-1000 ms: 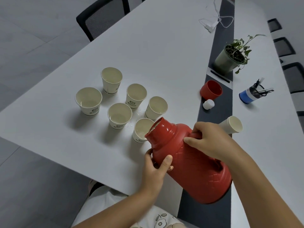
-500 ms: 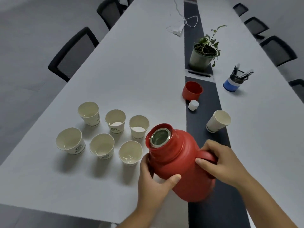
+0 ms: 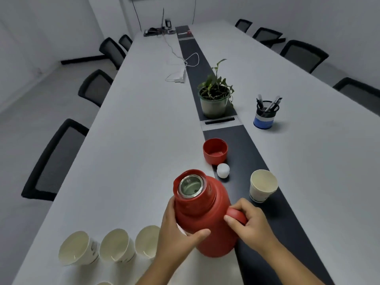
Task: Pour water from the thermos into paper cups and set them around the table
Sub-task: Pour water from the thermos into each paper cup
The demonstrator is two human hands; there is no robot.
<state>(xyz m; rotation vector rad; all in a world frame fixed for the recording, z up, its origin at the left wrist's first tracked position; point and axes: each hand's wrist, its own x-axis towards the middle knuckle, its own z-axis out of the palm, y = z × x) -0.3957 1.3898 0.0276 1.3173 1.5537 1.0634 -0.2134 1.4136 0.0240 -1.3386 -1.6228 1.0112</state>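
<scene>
The red thermos (image 3: 202,210) stands nearly upright near the table's front, its steel mouth open and facing up. My left hand (image 3: 176,233) wraps its body from the left. My right hand (image 3: 249,223) grips its red handle. Three paper cups sit in a row at the lower left: one (image 3: 77,247), a second (image 3: 116,244) and a third (image 3: 147,240) touching my left wrist. Another cup's rim (image 3: 104,283) shows at the bottom edge. A single paper cup (image 3: 262,187) stands on the dark centre strip to the right. The red lid cup (image 3: 215,150) and white stopper (image 3: 223,170) lie just beyond the thermos.
A long white table (image 3: 144,130) has a dark strip down its middle. A potted plant (image 3: 214,97), a blue pen holder (image 3: 265,113) and a white charger cable (image 3: 181,73) lie farther off. Black chairs (image 3: 55,159) line both sides.
The thermos was tipped over the cups a second ago and is now raised back upright. My view has lifted, so the cups sit lower in frame. Both hands keep their hold.
</scene>
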